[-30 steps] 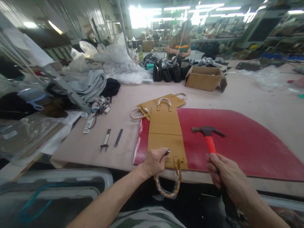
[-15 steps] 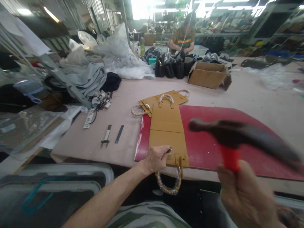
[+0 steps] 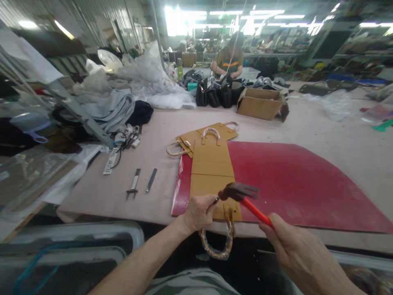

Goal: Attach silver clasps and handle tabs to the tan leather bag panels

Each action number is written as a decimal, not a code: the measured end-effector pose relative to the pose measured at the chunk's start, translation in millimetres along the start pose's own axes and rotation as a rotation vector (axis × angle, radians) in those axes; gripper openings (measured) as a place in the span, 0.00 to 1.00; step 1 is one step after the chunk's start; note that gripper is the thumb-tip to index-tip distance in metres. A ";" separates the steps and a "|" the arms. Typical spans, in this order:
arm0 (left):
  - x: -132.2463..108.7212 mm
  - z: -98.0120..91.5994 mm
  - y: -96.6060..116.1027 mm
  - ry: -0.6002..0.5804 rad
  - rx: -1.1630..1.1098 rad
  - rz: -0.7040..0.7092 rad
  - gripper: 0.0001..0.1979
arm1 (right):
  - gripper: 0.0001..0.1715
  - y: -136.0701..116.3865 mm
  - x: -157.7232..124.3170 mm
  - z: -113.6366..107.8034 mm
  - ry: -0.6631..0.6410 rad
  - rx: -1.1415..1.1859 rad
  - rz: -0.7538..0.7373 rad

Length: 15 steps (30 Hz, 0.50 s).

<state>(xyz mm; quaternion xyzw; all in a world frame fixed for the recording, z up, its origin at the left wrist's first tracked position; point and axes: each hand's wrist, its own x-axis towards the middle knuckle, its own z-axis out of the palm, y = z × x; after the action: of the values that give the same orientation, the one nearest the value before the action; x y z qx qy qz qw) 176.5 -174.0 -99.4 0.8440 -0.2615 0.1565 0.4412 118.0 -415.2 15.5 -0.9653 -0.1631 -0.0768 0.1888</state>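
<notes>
My right hand (image 3: 285, 239) is wrapped around the hammer (image 3: 256, 211); half a second ago it held it raised, but now the head is down at the metal tool (image 3: 217, 199) poking from my left hand (image 3: 199, 212). Whether they touch, I can't tell. My left hand stays clenched on that tool, over the tan panel (image 3: 212, 162), which stretches beyond it across the red board (image 3: 276, 176).
</notes>
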 end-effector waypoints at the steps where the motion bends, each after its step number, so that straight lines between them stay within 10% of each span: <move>1: 0.3 0.5 0.0 -0.003 0.006 -0.004 0.05 | 0.20 6.6 2.2 1.0 -0.024 0.024 0.061; 9: -1.7 -2.5 5.9 0.046 0.016 0.017 0.08 | 0.20 73.8 37.1 31.7 -0.021 -0.067 0.274; 15: 59.4 21.7 56.0 0.119 -0.096 0.011 0.07 | 0.12 52.6 20.0 -16.2 0.079 -0.372 0.131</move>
<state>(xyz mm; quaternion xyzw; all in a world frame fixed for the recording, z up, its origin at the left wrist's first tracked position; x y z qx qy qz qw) 193.2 -236.5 -45.1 0.8096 -0.2467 0.1963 0.4952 153.4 -461.8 16.7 -0.9884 -0.0753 -0.1309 0.0182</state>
